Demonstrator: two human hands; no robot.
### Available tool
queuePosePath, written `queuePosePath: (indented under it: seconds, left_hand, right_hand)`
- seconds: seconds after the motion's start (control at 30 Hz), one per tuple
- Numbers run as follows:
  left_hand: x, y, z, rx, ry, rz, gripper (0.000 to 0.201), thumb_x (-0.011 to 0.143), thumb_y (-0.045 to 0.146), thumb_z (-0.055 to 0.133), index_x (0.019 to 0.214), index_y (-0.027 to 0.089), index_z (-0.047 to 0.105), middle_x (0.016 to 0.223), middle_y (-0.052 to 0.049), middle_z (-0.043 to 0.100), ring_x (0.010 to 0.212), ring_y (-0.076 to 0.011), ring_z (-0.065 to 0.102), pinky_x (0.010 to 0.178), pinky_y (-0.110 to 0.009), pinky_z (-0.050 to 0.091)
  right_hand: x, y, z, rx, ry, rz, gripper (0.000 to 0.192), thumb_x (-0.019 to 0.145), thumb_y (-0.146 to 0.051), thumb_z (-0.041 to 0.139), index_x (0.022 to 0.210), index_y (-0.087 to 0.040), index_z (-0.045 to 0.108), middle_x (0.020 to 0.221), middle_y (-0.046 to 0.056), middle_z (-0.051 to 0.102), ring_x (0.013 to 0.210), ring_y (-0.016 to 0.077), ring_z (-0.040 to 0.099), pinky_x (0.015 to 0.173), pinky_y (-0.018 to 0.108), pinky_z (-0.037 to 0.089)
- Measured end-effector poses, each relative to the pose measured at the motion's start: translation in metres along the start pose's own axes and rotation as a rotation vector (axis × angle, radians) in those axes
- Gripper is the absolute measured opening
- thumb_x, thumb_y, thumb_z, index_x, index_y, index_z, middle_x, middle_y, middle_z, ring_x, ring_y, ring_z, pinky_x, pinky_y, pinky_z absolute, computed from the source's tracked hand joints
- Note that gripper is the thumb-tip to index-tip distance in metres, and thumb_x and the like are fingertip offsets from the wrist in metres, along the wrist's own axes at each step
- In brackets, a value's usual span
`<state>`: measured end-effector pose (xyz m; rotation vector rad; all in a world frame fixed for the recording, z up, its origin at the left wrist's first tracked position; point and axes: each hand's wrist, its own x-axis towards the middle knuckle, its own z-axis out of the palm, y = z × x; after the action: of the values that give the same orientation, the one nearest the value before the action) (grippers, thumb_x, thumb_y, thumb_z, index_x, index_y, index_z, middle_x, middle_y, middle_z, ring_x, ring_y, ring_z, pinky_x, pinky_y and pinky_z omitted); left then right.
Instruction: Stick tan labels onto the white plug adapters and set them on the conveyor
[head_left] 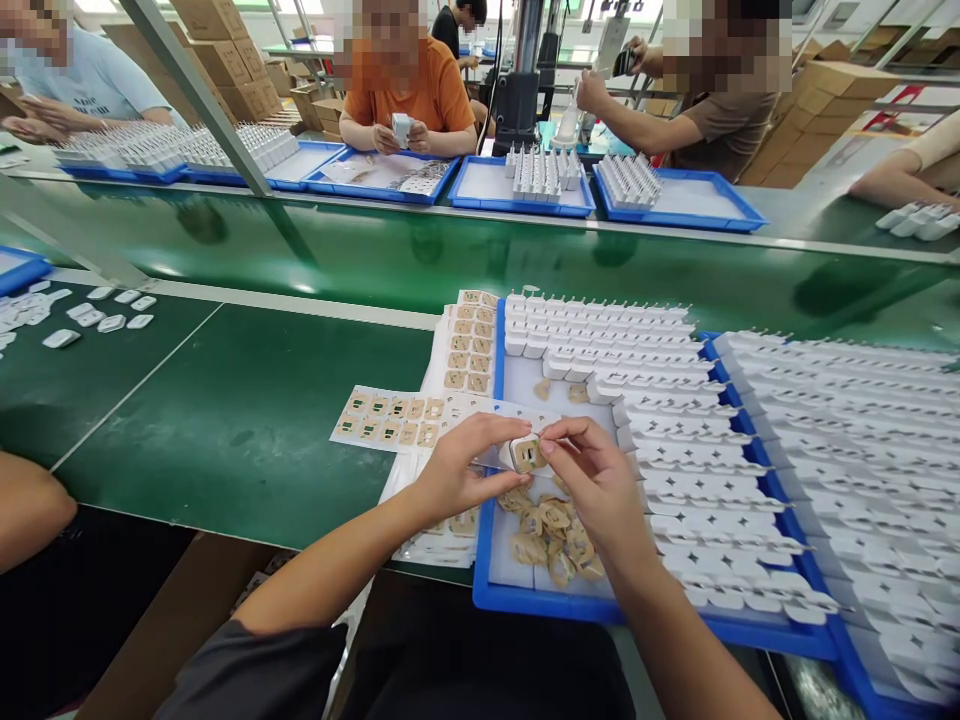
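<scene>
Between the thumb and fingers of my left hand [469, 462] is a white charger plug [511, 458], its end face turned toward me. A tan sticker [529, 453] with dark cutouts covers that face. My right hand [596, 480] is closed in a pinch at the sticker's right edge. Under my hands lies a sheet of tan stickers [390, 416], reaching out to the left. Below them, a pile of crumpled tan sticker pieces [555, 535] rests in the blue tray [540, 600]. Rows of white charger plugs [697, 480] fill the tray's right part, metal prongs showing.
Another tray of white plugs [862, 480] adjoins on the right. More sticker sheets [469, 345] lie along the tray's left side. Loose white covers [90, 315] are scattered at far left. Across the green bench, co-workers sit behind blue trays [480, 185]. Someone's arm [34, 510] is at my left.
</scene>
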<state>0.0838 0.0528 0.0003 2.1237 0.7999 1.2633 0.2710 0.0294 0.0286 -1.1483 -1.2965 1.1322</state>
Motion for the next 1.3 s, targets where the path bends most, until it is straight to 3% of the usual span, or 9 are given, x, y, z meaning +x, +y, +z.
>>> queuePosePath:
  seconds: [0.63, 0.77, 0.9, 1.0, 1.13, 1.3]
  left_hand:
    - [0.001, 0.002, -0.001, -0.004, 0.011, -0.003, 0.043, 0.084, 0.032, 0.074, 0.124, 0.022, 0.062, 0.116, -0.011, 0.072, 0.108, -0.0240, 0.068, 0.094, -0.039, 0.056]
    - [0.000, 0.003, -0.001, -0.027, -0.007, -0.080, 0.043, 0.084, 0.033, 0.075, 0.123, 0.021, 0.063, 0.115, -0.011, 0.072, 0.106, -0.0231, 0.069, 0.094, -0.037, 0.056]
    - [-0.001, 0.003, -0.001, -0.031, -0.023, -0.259, 0.040, 0.084, 0.033, 0.072, 0.122, 0.021, 0.064, 0.113, -0.009, 0.073, 0.100, -0.0212, 0.070, 0.082, -0.032, 0.059]
    - [-0.001, 0.001, -0.001, -0.027, -0.038, -0.297, 0.041, 0.083, 0.033, 0.073, 0.122, 0.021, 0.065, 0.113, -0.009, 0.073, 0.098, -0.0215, 0.070, 0.080, -0.031, 0.058]
    - [0.000, 0.002, 0.000, -0.050, -0.050, -0.241, 0.043, 0.083, 0.031, 0.075, 0.124, 0.023, 0.064, 0.117, -0.009, 0.072, 0.104, -0.0229, 0.069, 0.091, -0.035, 0.056]
    - [-0.001, 0.002, 0.000, -0.073, -0.046, -0.187, 0.045, 0.083, 0.030, 0.075, 0.126, 0.023, 0.063, 0.119, -0.009, 0.071, 0.109, -0.0229, 0.068, 0.096, -0.036, 0.054]
  right_hand:
    - [-0.001, 0.004, 0.006, -0.156, 0.043, -0.177, 0.005, 0.089, -0.023, 0.067, 0.092, -0.026, 0.065, 0.086, 0.000, 0.063, 0.082, 0.0164, 0.062, 0.077, 0.033, 0.054]
    - [-0.004, 0.001, 0.005, -0.232, 0.045, -0.287, 0.009, 0.089, -0.018, 0.066, 0.091, -0.027, 0.065, 0.087, 0.002, 0.066, 0.086, 0.0203, 0.063, 0.081, 0.039, 0.052]
    - [-0.007, -0.003, 0.003, -0.175, 0.064, -0.486, 0.021, 0.086, -0.010, 0.067, 0.093, -0.030, 0.067, 0.085, 0.001, 0.066, 0.090, 0.0226, 0.063, 0.087, 0.043, 0.050]
    - [-0.005, -0.002, 0.001, -0.025, 0.133, -0.335, 0.013, 0.088, -0.016, 0.068, 0.091, -0.029, 0.068, 0.087, 0.001, 0.066, 0.094, 0.0213, 0.063, 0.090, 0.040, 0.050]
    - [0.002, 0.002, 0.001, 0.087, 0.051, -0.004, 0.006, 0.086, -0.030, 0.073, 0.085, -0.026, 0.067, 0.089, 0.001, 0.067, 0.091, 0.0183, 0.064, 0.083, 0.032, 0.053]
    - [0.004, 0.003, 0.002, 0.140, 0.027, 0.084, 0.013, 0.084, -0.035, 0.075, 0.084, -0.025, 0.067, 0.084, 0.000, 0.068, 0.081, 0.0163, 0.064, 0.074, 0.029, 0.052]
